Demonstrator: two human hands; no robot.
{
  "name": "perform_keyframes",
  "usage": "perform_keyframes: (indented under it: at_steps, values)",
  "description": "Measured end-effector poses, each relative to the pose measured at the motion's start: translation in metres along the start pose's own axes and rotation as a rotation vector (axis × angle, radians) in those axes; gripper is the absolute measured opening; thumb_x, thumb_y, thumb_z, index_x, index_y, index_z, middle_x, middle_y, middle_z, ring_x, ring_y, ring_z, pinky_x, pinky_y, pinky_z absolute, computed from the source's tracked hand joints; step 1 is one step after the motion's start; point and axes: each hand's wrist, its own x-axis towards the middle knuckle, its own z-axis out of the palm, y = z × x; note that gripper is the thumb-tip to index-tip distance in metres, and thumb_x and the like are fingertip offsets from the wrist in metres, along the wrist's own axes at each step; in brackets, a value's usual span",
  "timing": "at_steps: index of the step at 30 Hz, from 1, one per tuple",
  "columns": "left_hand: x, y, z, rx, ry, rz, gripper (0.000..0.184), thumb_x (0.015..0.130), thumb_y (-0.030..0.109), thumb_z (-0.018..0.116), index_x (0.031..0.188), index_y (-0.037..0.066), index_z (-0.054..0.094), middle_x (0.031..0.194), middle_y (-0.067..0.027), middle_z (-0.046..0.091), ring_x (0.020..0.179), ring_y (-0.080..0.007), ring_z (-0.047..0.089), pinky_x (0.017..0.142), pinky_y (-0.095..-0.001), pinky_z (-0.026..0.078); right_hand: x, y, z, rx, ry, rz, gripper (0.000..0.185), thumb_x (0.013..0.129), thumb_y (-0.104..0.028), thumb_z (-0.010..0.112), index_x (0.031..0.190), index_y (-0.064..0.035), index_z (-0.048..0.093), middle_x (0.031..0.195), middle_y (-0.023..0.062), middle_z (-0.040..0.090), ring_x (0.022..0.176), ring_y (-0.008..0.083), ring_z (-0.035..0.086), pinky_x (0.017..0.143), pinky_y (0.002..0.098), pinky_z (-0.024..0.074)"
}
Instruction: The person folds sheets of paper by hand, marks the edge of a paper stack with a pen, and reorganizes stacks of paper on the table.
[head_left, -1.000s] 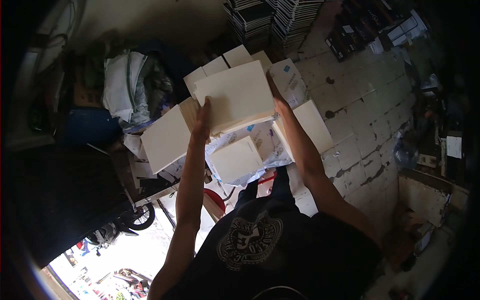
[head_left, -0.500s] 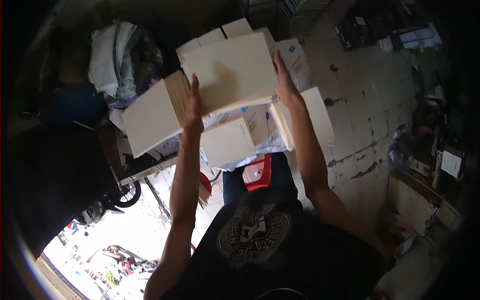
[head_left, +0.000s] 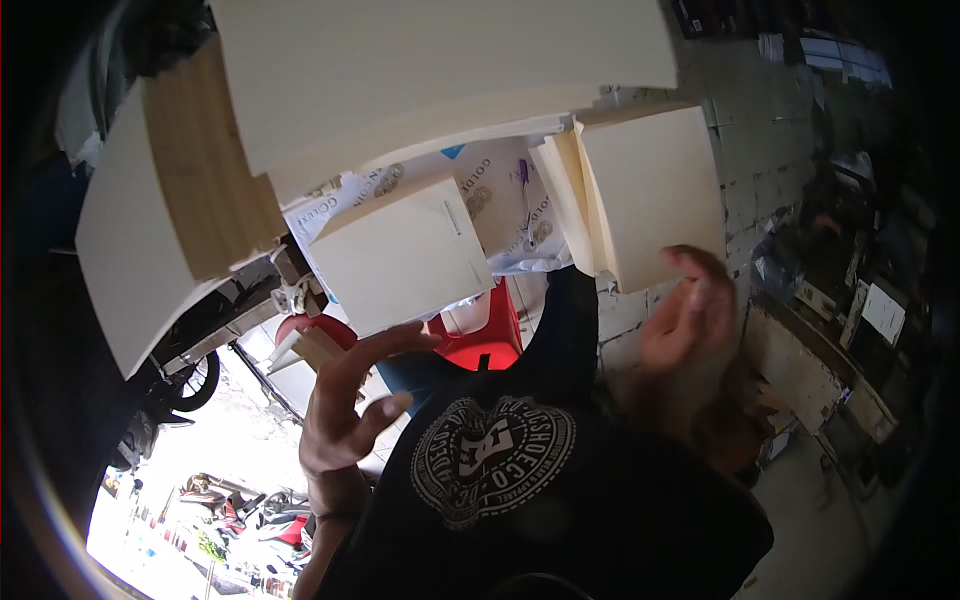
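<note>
- Cream rectangular paper block [head_left: 405, 260] lies just beyond the left hand [head_left: 345, 405], fingers spread, empty.
- Right hand [head_left: 690, 315] blurs, half-curled around nothing; its brush could splay the thick cream paper stack [head_left: 655, 190] alongside.

On my feed, the middle stack [head_left: 400, 255] lies on the wrapping sheet [head_left: 510, 215], nearer me than the large stack [head_left: 430, 70]. The right stack [head_left: 655, 195] sits right of it, the left stack [head_left: 135, 225] well left. The stool [head_left: 490, 335] is between the legs [head_left: 565, 310]; far right, dimly, I make out what seems a box [head_left: 815, 365].
</note>
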Motion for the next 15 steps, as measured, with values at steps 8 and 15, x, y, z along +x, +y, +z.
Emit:
perform_keyframes:
  at_steps: [8,15]
  values:
    - [0.006,-0.083,-0.007,0.22,0.124,0.043,0.06,0.087,0.03,0.067,0.131,-0.008,0.051,0.116,-0.023,0.065,0.114,-0.0307,0.06,0.104,-0.0415,0.04,0.019,0.052,-0.077,-0.932,-0.162,0.066,0.067,0.083,-0.031,0.077,0.136,-0.0024,0.048,0.133,0.0186,0.051,0.123,0.0317,0.048,0.104,0.0432,0.038]
    - [-0.042,-0.12,0.011,0.405,0.213,0.261,0.062,0.084,0.033,0.067,0.13,-0.007,0.053,0.113,-0.0226,0.067,0.113,-0.0327,0.061,0.104,-0.0459,0.039,-0.044,0.12,-0.141,-0.742,0.105,0.296,0.05,0.086,-0.036,0.075,0.118,0.0003,0.064,0.104,0.0156,0.068,0.1,0.0283,0.064,0.089,0.0372,0.0483]
